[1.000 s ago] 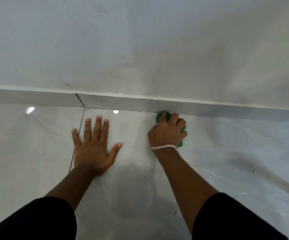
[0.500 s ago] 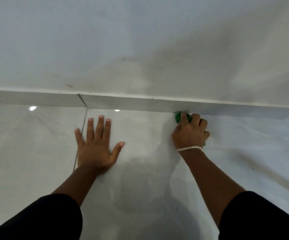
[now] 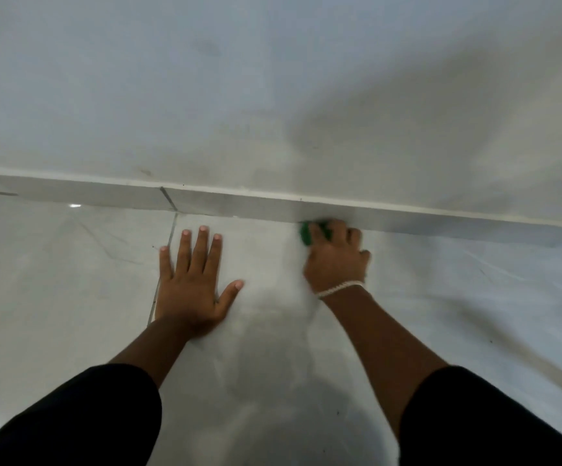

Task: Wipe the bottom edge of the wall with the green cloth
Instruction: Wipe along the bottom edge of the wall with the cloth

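Single head-worn wide-angle camera is looking forward and down from close above the floor (image 3: 71, 297), facing the wall (image 3: 273, 95) at 12 o'clock, skirting (image 3: 239, 205) crossing mid-frame, arms entering from 6 o'clock.

Pale wall (image 3: 273, 79) above grey skirting strip (image 3: 88, 193); glossy marbled floor tiles (image 3: 54, 280), lamp glare spots

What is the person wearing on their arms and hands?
Both arms have black sleeves that stop at about the elbow, so the forearms are bare. The right hand has a thin, pale beaded bracelet around the wrist. The left hand wears nothing, no gloves or rings.
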A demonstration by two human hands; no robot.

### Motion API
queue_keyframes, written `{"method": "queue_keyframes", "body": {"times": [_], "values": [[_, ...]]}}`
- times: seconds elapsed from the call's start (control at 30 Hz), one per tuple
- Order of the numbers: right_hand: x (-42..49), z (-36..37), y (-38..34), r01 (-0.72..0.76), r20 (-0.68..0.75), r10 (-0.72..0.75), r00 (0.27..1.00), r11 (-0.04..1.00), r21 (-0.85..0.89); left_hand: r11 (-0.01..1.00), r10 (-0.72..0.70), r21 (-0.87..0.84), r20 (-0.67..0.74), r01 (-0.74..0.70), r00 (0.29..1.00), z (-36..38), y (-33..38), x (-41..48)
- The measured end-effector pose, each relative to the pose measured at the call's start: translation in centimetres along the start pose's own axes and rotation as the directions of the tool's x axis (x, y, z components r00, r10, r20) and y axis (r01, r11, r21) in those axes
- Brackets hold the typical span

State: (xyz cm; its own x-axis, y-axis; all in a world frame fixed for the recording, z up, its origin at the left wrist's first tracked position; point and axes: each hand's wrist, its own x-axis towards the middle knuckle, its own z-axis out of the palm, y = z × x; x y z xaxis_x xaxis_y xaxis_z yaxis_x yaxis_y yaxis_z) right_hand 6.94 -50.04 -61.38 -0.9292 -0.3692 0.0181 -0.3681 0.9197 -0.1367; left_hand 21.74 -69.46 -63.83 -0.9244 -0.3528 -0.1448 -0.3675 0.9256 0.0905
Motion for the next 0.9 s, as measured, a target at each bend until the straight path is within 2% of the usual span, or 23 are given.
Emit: {"method": "queue_keyframes", "body": {"times": [0.1,0.23,0.3,0.37,0.43,0.5,0.6,0.77,0.9], "values": [[-0.4,-0.4,5.1,-0.23,-0.028,0.23,0.973,0.973,0.009,1.0,0.007,-0.001,0.0,-0.007,1.0,0.0,0.0,0.3],[0.0,0.4,2.2,-0.448,-0.087,0.449,0.889,0.894,0.027,1.0,0.01,-0.011,-0.021,-0.01,1.0,0.5,0.1,0.4],[-0.3,0.8,-1.7,-0.377,-0.114,0.379,0.918,0.925,0.046,1.0,0.011,-0.009,-0.033,-0.011,0.999,0.6,0.0,0.4],[-0.6,1.2,-5.8,-0.221,-0.122,0.229,0.966,0.973,0.072,1.0,0.013,0.0,-0.028,-0.013,1.0,0.6,0.0,0.4],[-0.8,1.5,-8.9,-0.097,-0.058,0.103,0.993,0.99,0.098,1.0,0.008,0.003,-0.029,-0.008,1.0,0.8,0.0,0.3],[-0.4,1.3,-9.3,-0.001,-0.022,0.003,1.0,0.995,0.103,1.0,0.003,-0.003,-0.034,-0.003,0.999,0.7,-0.1,0.3],[0.1,0.5,-4.7,0.107,-0.02,-0.106,0.994,0.99,0.093,1.0,0.011,-0.012,-0.022,-0.012,1.0,0.6,-0.2,0.2],[0.1,-1.0,4.2,-0.089,0.01,0.088,0.996,0.995,0.049,1.0,0.016,-0.012,-0.032,-0.016,0.999,0.6,-0.2,0.1],[0.4,-0.1,1.2,-0.348,-0.011,0.349,0.937,0.936,0.047,1.0,0.019,-0.015,-0.029,-0.019,0.999,0.6,0.0,0.3]]}}
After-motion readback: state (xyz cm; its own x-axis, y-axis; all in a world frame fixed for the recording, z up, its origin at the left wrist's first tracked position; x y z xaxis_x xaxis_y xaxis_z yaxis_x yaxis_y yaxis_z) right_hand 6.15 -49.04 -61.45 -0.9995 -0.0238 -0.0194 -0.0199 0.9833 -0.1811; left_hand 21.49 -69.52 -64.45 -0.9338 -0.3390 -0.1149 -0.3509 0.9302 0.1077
